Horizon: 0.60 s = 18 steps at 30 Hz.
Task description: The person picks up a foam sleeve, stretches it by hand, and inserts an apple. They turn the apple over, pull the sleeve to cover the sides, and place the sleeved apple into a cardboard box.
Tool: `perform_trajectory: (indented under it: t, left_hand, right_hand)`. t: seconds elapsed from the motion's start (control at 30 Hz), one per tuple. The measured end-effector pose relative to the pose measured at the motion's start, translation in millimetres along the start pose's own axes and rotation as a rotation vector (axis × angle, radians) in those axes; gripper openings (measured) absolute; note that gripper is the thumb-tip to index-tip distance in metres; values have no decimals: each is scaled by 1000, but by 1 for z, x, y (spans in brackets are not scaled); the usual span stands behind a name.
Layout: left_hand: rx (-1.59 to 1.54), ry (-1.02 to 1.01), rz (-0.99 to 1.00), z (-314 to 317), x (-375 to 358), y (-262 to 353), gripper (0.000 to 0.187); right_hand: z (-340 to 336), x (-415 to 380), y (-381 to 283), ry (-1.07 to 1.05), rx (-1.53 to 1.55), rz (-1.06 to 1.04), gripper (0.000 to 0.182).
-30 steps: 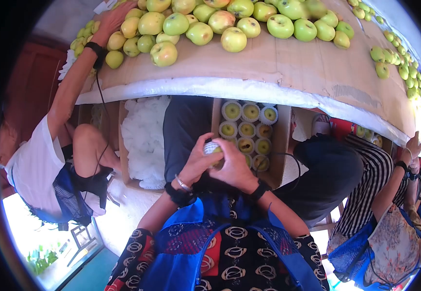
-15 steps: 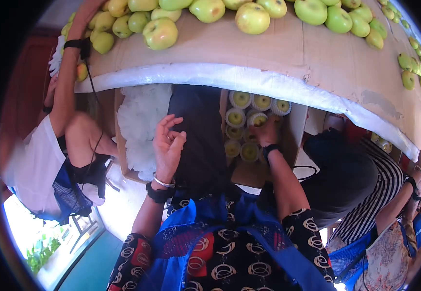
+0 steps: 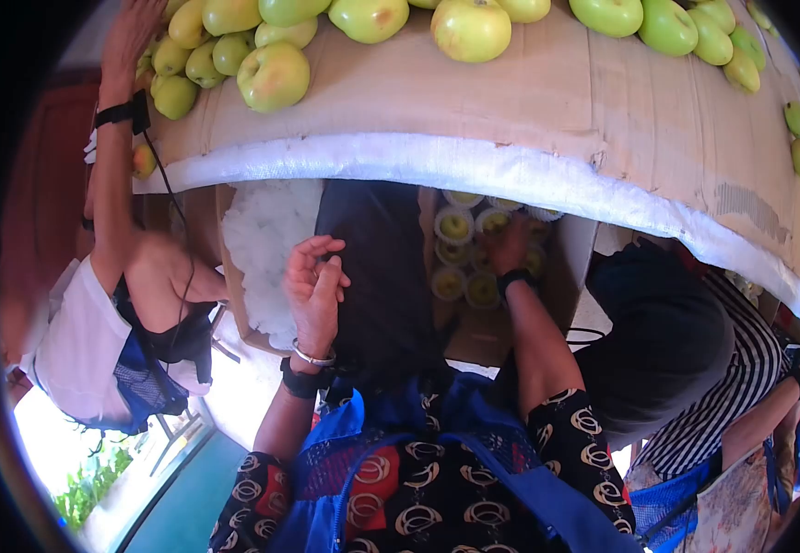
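Note:
My left hand (image 3: 315, 288) is raised over my dark-clothed lap, its fingers loosely curled and the thumb a little apart, with nothing in it. To its left is a box of white foam nets (image 3: 271, 249). My right hand (image 3: 511, 245) reaches down into a cardboard box (image 3: 478, 348) among apples in white foam nets (image 3: 454, 226). Its fingers are dim and partly hidden against the apples, so I cannot tell whether they grip one. Rows of netted apples show beside and below that hand.
Above the boxes is a cardboard-covered table (image 3: 418, 92) with a white wrapped edge (image 3: 372, 157), holding loose green apples (image 3: 471, 28). At left a person's arm (image 3: 116, 175) reaches onto it. Another person in dark and striped clothing (image 3: 667, 323) sits close at right.
The view has shifted slightly. My left hand's fingers have curled in more. My right hand remains over the apples in the box. The left neighbour's arm reaches over the table's apples in both frames.

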<state>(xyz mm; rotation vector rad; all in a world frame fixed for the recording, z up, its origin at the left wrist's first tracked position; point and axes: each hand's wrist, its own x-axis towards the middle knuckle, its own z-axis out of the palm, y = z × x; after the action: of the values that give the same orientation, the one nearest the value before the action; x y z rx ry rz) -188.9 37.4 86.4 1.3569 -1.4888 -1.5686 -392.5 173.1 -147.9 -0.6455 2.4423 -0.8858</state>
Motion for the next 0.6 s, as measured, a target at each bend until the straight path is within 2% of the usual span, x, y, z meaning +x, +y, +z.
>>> perform_trajectory:
  t: [0.2,0.37,0.5,0.57,0.6]
  left_hand:
    - [-14,31,-23,3,-1,1,24]
    - [-26,8,10,4,0,-1,23]
    - [-42,18,8,3,0,-2,22]
    - [-57,32,-11,4,-2,-2,22]
    - [-59,30,-12,4,-4,-3,22]
  right_hand:
    - [-1,-4,-5,-10,39,-19,80]
    - [-9,-6,-8,-4,129,96,92]
    - [-9,-4,-6,-11,269,13,97]
    - [0,-10,10,43,58,39,96]
    - [6,-14,19,45,56,40,96]
